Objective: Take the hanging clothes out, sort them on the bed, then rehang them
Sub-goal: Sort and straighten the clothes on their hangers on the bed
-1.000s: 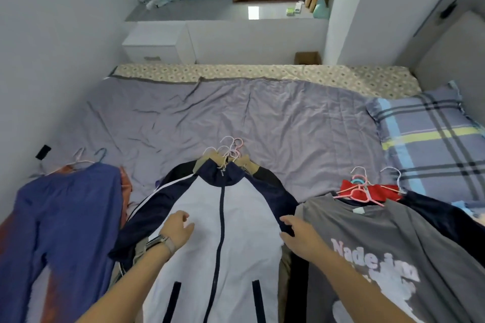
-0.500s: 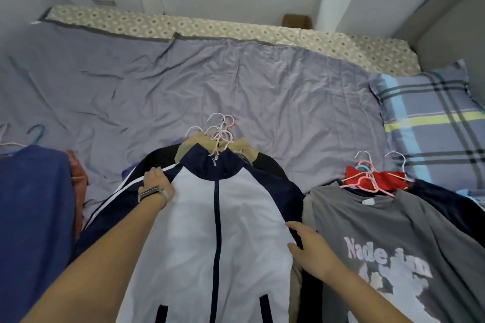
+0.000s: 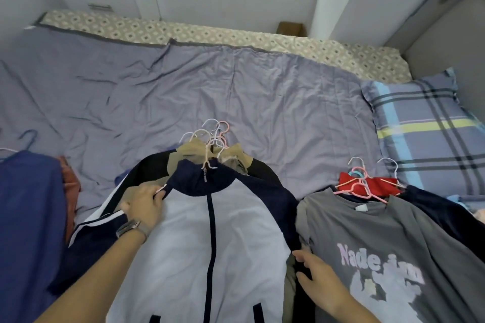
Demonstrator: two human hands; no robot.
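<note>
A: Where is the jacket [image 3: 210, 238]?

B: Flat on the bed [image 3: 236, 92], topmost of the middle pile, hangers [image 3: 210, 139] bunched at the collar.

A: And the grip?

B: The left hand [image 3: 144, 207] pinches the jacket's shoulder seam. The right hand [image 3: 315, 278] rests on its other edge, fingers relaxed.

A: How will it handle?

B: Probably light, limp and slippery. Best taken at the hanger hook, or it may slide off.
</note>
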